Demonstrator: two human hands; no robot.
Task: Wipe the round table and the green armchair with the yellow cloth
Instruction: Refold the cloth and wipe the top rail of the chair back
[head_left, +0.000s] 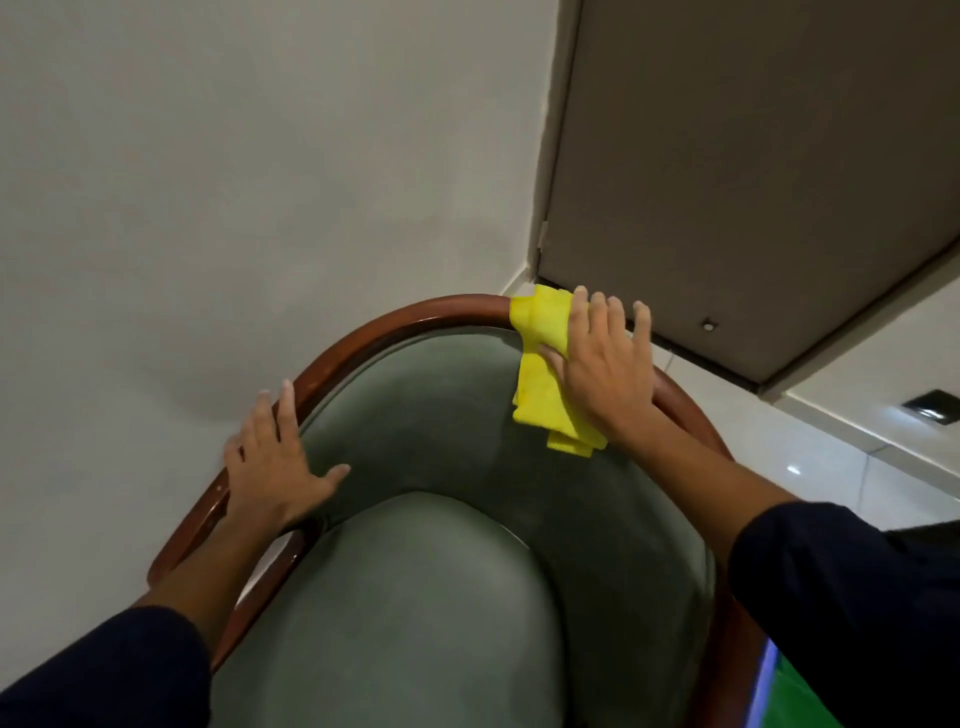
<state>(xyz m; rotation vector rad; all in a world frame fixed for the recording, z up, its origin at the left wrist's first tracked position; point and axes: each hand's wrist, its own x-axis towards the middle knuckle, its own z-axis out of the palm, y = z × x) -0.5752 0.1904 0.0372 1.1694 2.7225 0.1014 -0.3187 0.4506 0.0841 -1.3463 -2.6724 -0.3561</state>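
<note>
The green armchair (426, 597) fills the lower middle, with a curved reddish wooden frame (395, 319) around its padded back. My right hand (605, 371) presses the folded yellow cloth (543, 364) onto the top right of the wooden rim, the cloth draping down over the green padding. My left hand (278, 462) lies flat on the left side of the rim, fingers spread, holding nothing. The round table is out of view.
A pale wall (234, 182) stands close behind the chair. A grey door (753, 156) is at the upper right, with a small door stop (709, 326) on the pale tiled floor (831, 467) below it. A green object (779, 696) shows at the bottom right.
</note>
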